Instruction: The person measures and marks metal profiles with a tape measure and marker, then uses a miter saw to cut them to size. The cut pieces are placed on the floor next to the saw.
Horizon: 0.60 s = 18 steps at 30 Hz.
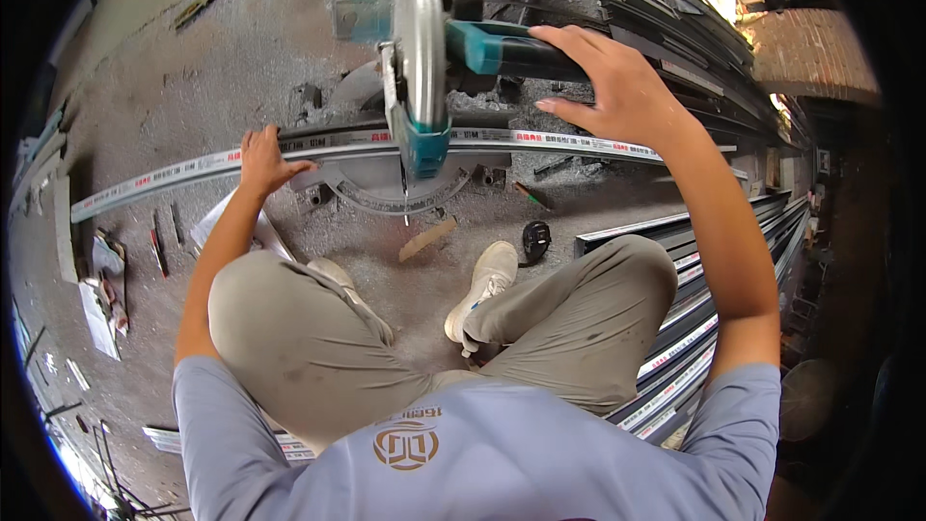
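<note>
A long silver metal profile (164, 179) with printed film lies across the mitre saw's base (362, 174), along its fence. My left hand (265, 164) grips it left of the blade, fingers over its far side and thumb stretched toward the saw. The teal mitre saw (424, 68) has a round metal guard, and its blade's lower edge shows in front of the profile. Around the end of the saw's black handle (526, 53), my right hand (617, 82) is loosely spread. Its fingers lie over the top and its thumb stands apart below.
Several profiles (675, 357) lie stacked beside my right knee, and dark lengths (666, 48) are piled at the far right. A tape measure (535, 241) and an offcut (427, 239) lie near my shoes. Tools (157, 246) and papers (96, 318) are on the left floor.
</note>
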Each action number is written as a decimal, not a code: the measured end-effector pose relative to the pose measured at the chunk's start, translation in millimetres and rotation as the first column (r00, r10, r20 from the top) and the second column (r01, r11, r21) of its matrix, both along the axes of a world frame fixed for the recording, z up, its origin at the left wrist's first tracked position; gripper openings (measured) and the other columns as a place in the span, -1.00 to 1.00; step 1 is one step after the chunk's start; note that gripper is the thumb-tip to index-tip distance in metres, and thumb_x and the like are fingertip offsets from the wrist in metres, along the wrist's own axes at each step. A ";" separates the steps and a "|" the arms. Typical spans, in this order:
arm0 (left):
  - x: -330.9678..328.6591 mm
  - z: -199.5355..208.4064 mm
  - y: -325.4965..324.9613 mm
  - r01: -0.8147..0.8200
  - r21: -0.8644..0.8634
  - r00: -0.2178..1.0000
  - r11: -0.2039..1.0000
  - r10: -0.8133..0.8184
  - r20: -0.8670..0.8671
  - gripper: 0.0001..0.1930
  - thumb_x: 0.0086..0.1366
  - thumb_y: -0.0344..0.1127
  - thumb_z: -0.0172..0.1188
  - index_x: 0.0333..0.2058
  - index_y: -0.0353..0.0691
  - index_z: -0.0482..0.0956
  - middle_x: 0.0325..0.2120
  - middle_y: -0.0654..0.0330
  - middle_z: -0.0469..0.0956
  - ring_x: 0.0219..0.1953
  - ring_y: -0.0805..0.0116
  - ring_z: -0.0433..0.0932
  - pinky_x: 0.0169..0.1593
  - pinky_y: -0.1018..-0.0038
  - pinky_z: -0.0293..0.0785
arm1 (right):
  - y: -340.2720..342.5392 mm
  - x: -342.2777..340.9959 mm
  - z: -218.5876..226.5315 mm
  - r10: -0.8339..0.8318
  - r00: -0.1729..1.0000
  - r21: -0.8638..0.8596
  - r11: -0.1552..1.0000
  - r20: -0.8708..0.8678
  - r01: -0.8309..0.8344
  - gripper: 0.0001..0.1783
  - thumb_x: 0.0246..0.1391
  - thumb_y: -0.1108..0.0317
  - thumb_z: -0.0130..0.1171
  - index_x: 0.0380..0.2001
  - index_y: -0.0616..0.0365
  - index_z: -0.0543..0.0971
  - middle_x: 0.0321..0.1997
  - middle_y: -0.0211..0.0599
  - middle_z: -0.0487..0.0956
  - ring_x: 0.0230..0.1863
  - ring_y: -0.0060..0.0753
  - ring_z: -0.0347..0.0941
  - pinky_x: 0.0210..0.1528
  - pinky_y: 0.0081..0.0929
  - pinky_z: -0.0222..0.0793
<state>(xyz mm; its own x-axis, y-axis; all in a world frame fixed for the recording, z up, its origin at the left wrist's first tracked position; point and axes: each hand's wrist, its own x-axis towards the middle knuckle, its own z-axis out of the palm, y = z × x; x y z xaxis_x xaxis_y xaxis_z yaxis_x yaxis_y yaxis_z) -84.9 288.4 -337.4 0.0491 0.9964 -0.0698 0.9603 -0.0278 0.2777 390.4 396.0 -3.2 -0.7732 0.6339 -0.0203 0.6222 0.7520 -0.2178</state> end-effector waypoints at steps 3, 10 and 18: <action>8.5 -2.1 5.0 -0.018 -0.022 1.000 1.000 0.018 -0.012 0.09 -0.25 0.54 0.47 0.01 -0.33 0.46 -0.10 -0.05 0.60 0.07 -0.04 0.54 0.42 -0.04 0.11 | 20.3 -25.2 -8.9 0.000 0.988 0.000 1.000 0.153 0.000 -0.46 0.06 0.12 0.40 0.08 0.10 0.56 -0.11 -0.06 0.67 -0.05 0.03 0.62 0.02 -0.15 0.55; 1.4 -1.2 -9.0 0.003 0.126 1.000 0.992 0.000 -0.025 0.06 -0.13 0.55 0.40 0.09 -0.28 0.48 -0.08 0.08 0.53 0.11 0.06 0.45 0.35 0.05 0.13 | 24.1 -60.1 -9.8 0.093 0.991 -0.026 0.996 0.094 -0.091 -0.58 -0.05 0.24 0.39 -0.11 0.16 0.58 -0.31 -0.04 0.65 -0.24 0.15 0.59 -0.14 -0.08 0.50; -7.2 -6.2 -16.1 -0.041 0.098 0.999 0.994 0.044 -0.028 0.00 -0.06 0.61 0.28 0.14 -0.11 0.52 -0.05 0.07 0.49 0.15 0.06 0.40 0.34 0.03 0.10 | 23.8 -69.3 -3.2 0.048 0.993 -0.188 0.982 0.106 -0.028 -0.62 0.02 0.30 0.39 -0.13 0.23 0.56 -0.33 0.04 0.61 -0.24 0.21 0.57 -0.15 -0.14 0.46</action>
<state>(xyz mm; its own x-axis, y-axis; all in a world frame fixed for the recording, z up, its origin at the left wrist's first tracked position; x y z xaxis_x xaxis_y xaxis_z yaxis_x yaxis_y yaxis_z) -92.2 272.4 -343.5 0.0059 0.9996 0.0268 0.9691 -0.0124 0.2465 321.1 419.8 -6.4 -0.7831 0.5813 -0.2211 0.6219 0.7281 -0.2883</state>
